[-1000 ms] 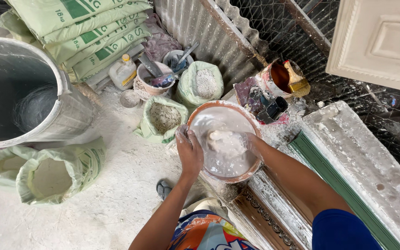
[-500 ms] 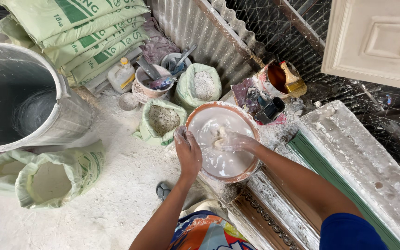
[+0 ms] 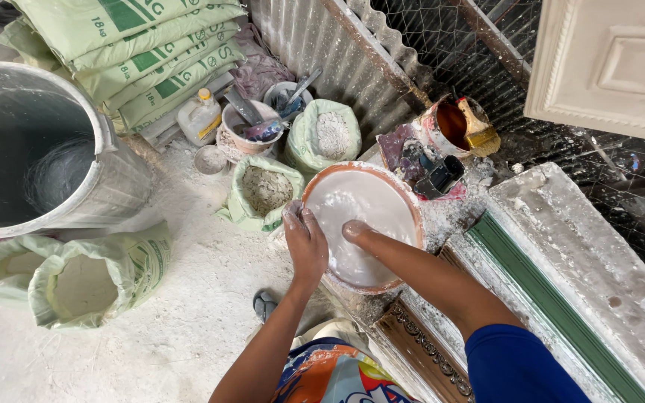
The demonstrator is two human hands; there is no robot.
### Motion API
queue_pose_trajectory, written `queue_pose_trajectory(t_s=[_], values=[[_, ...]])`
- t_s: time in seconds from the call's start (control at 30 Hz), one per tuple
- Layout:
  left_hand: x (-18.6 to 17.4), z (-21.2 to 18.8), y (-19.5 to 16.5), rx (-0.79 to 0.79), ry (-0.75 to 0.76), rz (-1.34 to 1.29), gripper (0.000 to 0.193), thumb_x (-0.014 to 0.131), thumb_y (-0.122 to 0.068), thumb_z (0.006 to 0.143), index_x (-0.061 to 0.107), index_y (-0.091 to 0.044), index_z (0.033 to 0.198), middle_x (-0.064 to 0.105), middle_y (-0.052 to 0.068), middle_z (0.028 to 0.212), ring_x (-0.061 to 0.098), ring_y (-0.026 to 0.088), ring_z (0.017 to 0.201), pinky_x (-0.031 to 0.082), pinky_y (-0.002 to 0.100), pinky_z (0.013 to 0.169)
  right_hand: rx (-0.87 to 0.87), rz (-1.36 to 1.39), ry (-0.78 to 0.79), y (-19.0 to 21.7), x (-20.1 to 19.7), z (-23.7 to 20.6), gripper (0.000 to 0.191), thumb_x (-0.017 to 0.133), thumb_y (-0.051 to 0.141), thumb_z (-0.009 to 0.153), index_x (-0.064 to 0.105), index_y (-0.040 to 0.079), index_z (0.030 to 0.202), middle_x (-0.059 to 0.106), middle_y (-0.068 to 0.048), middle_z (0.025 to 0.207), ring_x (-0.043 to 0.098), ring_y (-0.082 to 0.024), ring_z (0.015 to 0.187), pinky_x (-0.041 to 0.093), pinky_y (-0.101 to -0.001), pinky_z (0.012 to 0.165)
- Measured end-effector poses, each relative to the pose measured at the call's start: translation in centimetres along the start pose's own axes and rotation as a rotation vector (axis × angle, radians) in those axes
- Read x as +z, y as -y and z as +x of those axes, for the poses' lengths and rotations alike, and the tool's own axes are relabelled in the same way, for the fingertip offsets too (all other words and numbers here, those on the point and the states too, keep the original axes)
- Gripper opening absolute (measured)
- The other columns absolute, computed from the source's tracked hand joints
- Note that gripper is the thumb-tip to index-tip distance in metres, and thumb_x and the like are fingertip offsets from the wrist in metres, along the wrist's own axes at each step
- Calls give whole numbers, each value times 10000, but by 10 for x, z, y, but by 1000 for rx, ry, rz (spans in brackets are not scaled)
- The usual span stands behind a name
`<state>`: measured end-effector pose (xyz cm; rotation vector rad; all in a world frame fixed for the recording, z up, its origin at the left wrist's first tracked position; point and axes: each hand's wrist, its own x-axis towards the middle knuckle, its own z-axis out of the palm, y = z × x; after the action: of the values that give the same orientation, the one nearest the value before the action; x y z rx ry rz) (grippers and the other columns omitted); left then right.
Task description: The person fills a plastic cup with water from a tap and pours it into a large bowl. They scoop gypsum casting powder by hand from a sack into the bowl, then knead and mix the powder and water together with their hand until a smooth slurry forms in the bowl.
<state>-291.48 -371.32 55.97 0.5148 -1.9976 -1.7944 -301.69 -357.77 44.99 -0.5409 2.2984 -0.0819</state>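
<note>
The right hand (image 3: 352, 230) has now plunged into the white mix, grip hidden; the left hand (image 3: 305, 242) clasps the bowl (image 3: 404, 205) rim.

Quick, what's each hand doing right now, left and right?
Left hand: gripping the rim of the round basin.
Right hand: plunged into the white mix; open or closed cannot be told.

Single head-worn view, looking steeply down

The camera sits above the person's arms, close over the basin (image 3: 363, 224), facing the floor; stacked sacks (image 3: 136, 52) lie far left, a white mould (image 3: 599, 298) near right.
</note>
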Motion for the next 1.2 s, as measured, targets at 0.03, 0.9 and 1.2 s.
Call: queue_pose_trajectory(t_s=[0.03, 0.9, 1.2], values=[[0, 0, -1, 4, -3, -6, 312, 420, -153, 1086, 496, 78, 1282, 559, 263, 1163, 582, 391, 1070, 451, 468, 964, -6, 25, 0, 1, 1, -1, 432, 685, 369, 956, 646, 103, 1295, 709, -135, 1210, 690, -249, 1026, 559, -373, 905], [-1, -1, -2, -10, 22, -4, 317, 404, -165, 1089, 502, 74, 1274, 562, 267, 1149, 582, 379, 1046, 453, 471, 951, -64, 20, -14, 0, -18, -2, 357, 629, 330, 956, 689, 93, 1216, 704, -157, 1204, 675, -303, 1060, 533, -417, 927], [-1, -2, 1, 3, 29, 0, 329, 404, -176, 1091, 497, 74, 1284, 564, 264, 1144, 581, 377, 1055, 444, 474, 955, -63, 140, 7, -6, 12, -15, 338, 609, 316, 956, 704, 89, 1188, 702, -165, 1202, 670, -321, 1072, 524, -432, 935]])
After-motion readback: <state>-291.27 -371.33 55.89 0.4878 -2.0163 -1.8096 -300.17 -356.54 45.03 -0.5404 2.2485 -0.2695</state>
